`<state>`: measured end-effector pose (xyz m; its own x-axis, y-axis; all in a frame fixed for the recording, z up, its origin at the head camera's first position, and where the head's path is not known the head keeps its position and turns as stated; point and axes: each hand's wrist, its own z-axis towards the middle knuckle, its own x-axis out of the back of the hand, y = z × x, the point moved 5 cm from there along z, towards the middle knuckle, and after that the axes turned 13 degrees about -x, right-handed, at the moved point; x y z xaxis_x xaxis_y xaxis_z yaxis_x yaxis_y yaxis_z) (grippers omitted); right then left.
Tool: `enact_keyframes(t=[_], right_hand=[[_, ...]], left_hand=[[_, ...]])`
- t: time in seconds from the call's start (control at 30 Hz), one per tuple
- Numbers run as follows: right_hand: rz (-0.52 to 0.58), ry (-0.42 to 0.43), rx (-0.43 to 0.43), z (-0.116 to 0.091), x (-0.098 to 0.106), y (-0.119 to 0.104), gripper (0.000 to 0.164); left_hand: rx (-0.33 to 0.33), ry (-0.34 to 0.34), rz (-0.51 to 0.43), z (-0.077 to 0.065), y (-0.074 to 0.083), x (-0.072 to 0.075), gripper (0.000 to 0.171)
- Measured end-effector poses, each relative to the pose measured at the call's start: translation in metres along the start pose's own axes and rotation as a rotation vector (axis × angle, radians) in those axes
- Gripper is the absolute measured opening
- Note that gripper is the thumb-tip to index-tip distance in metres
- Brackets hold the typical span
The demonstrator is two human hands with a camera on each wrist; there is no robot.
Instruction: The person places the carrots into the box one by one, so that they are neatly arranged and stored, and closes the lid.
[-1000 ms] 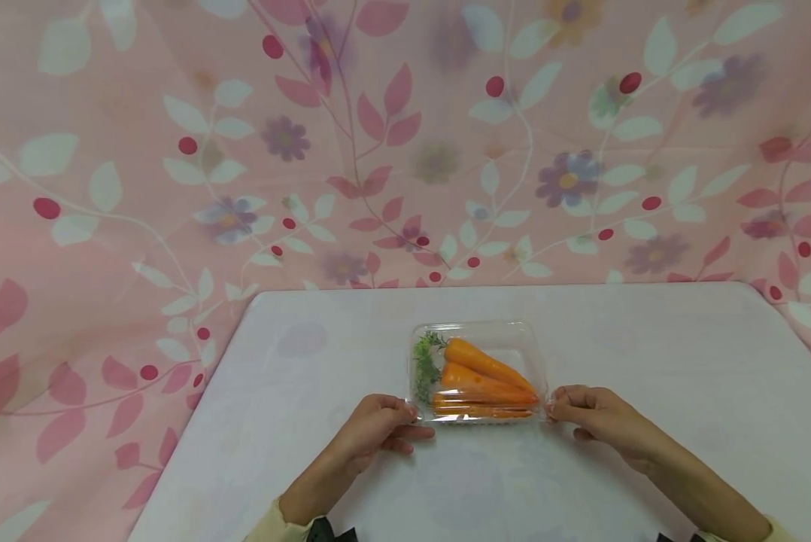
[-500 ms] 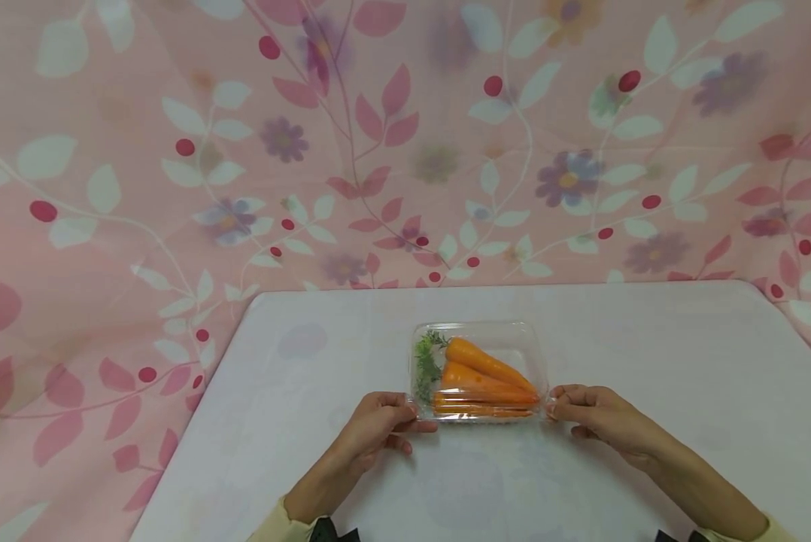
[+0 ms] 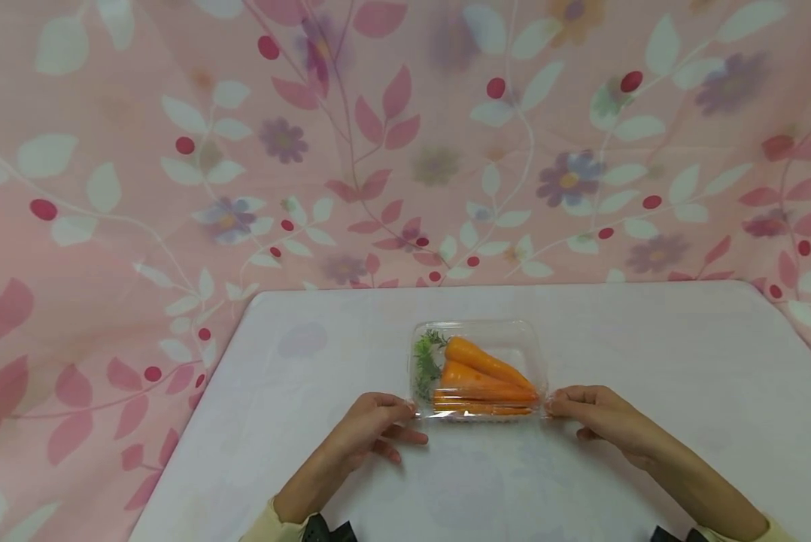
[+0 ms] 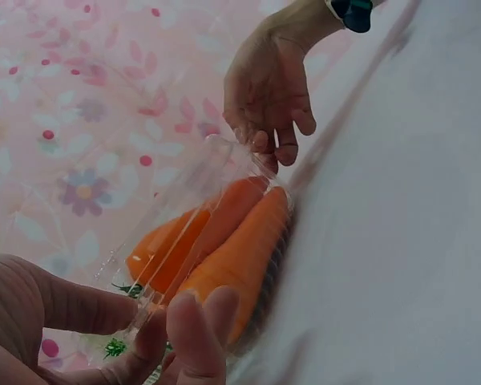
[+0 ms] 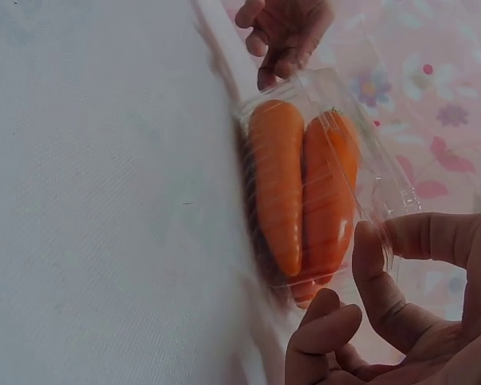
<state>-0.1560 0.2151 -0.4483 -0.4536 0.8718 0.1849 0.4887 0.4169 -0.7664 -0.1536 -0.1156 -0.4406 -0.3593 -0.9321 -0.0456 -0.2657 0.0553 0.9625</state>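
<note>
A clear plastic clamshell box lies on the table with several orange carrots inside and a tuft of green leaves at its left end. At the near left corner my left hand pinches the box's rim between thumb and index finger, the other fingers spread loosely below. My right hand pinches the near right corner likewise. In the right wrist view, thumb and index finger hold the thin plastic edge. The left wrist view shows the carrots through the ribbed side wall.
The box sits on a white table with rounded far corners. Behind it hangs a pink floral cloth. Dark straps show at the wrists by the sleeve ends.
Both hands keep their places at the box's corners. The left hand's lower fingers have moved slightly down, away from the box. The box has hardly moved.
</note>
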Motion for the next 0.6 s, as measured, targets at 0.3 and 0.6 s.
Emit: enact_keyframes(t=[0.3,0.6], right_hand=[[-0.004,0.0,-0.008,-0.0013,-0.0026,0.0004,0.037],[-0.004,-0.004,-0.02,-0.0014,-0.0034,0.0011,0.039]], left_hand=[[0.04,0.034,-0.071,0.0007,-0.0033,0.0022,0.039],[0.014,0.116,-0.141,0.0041,-0.0045,0.0005,0.032]])
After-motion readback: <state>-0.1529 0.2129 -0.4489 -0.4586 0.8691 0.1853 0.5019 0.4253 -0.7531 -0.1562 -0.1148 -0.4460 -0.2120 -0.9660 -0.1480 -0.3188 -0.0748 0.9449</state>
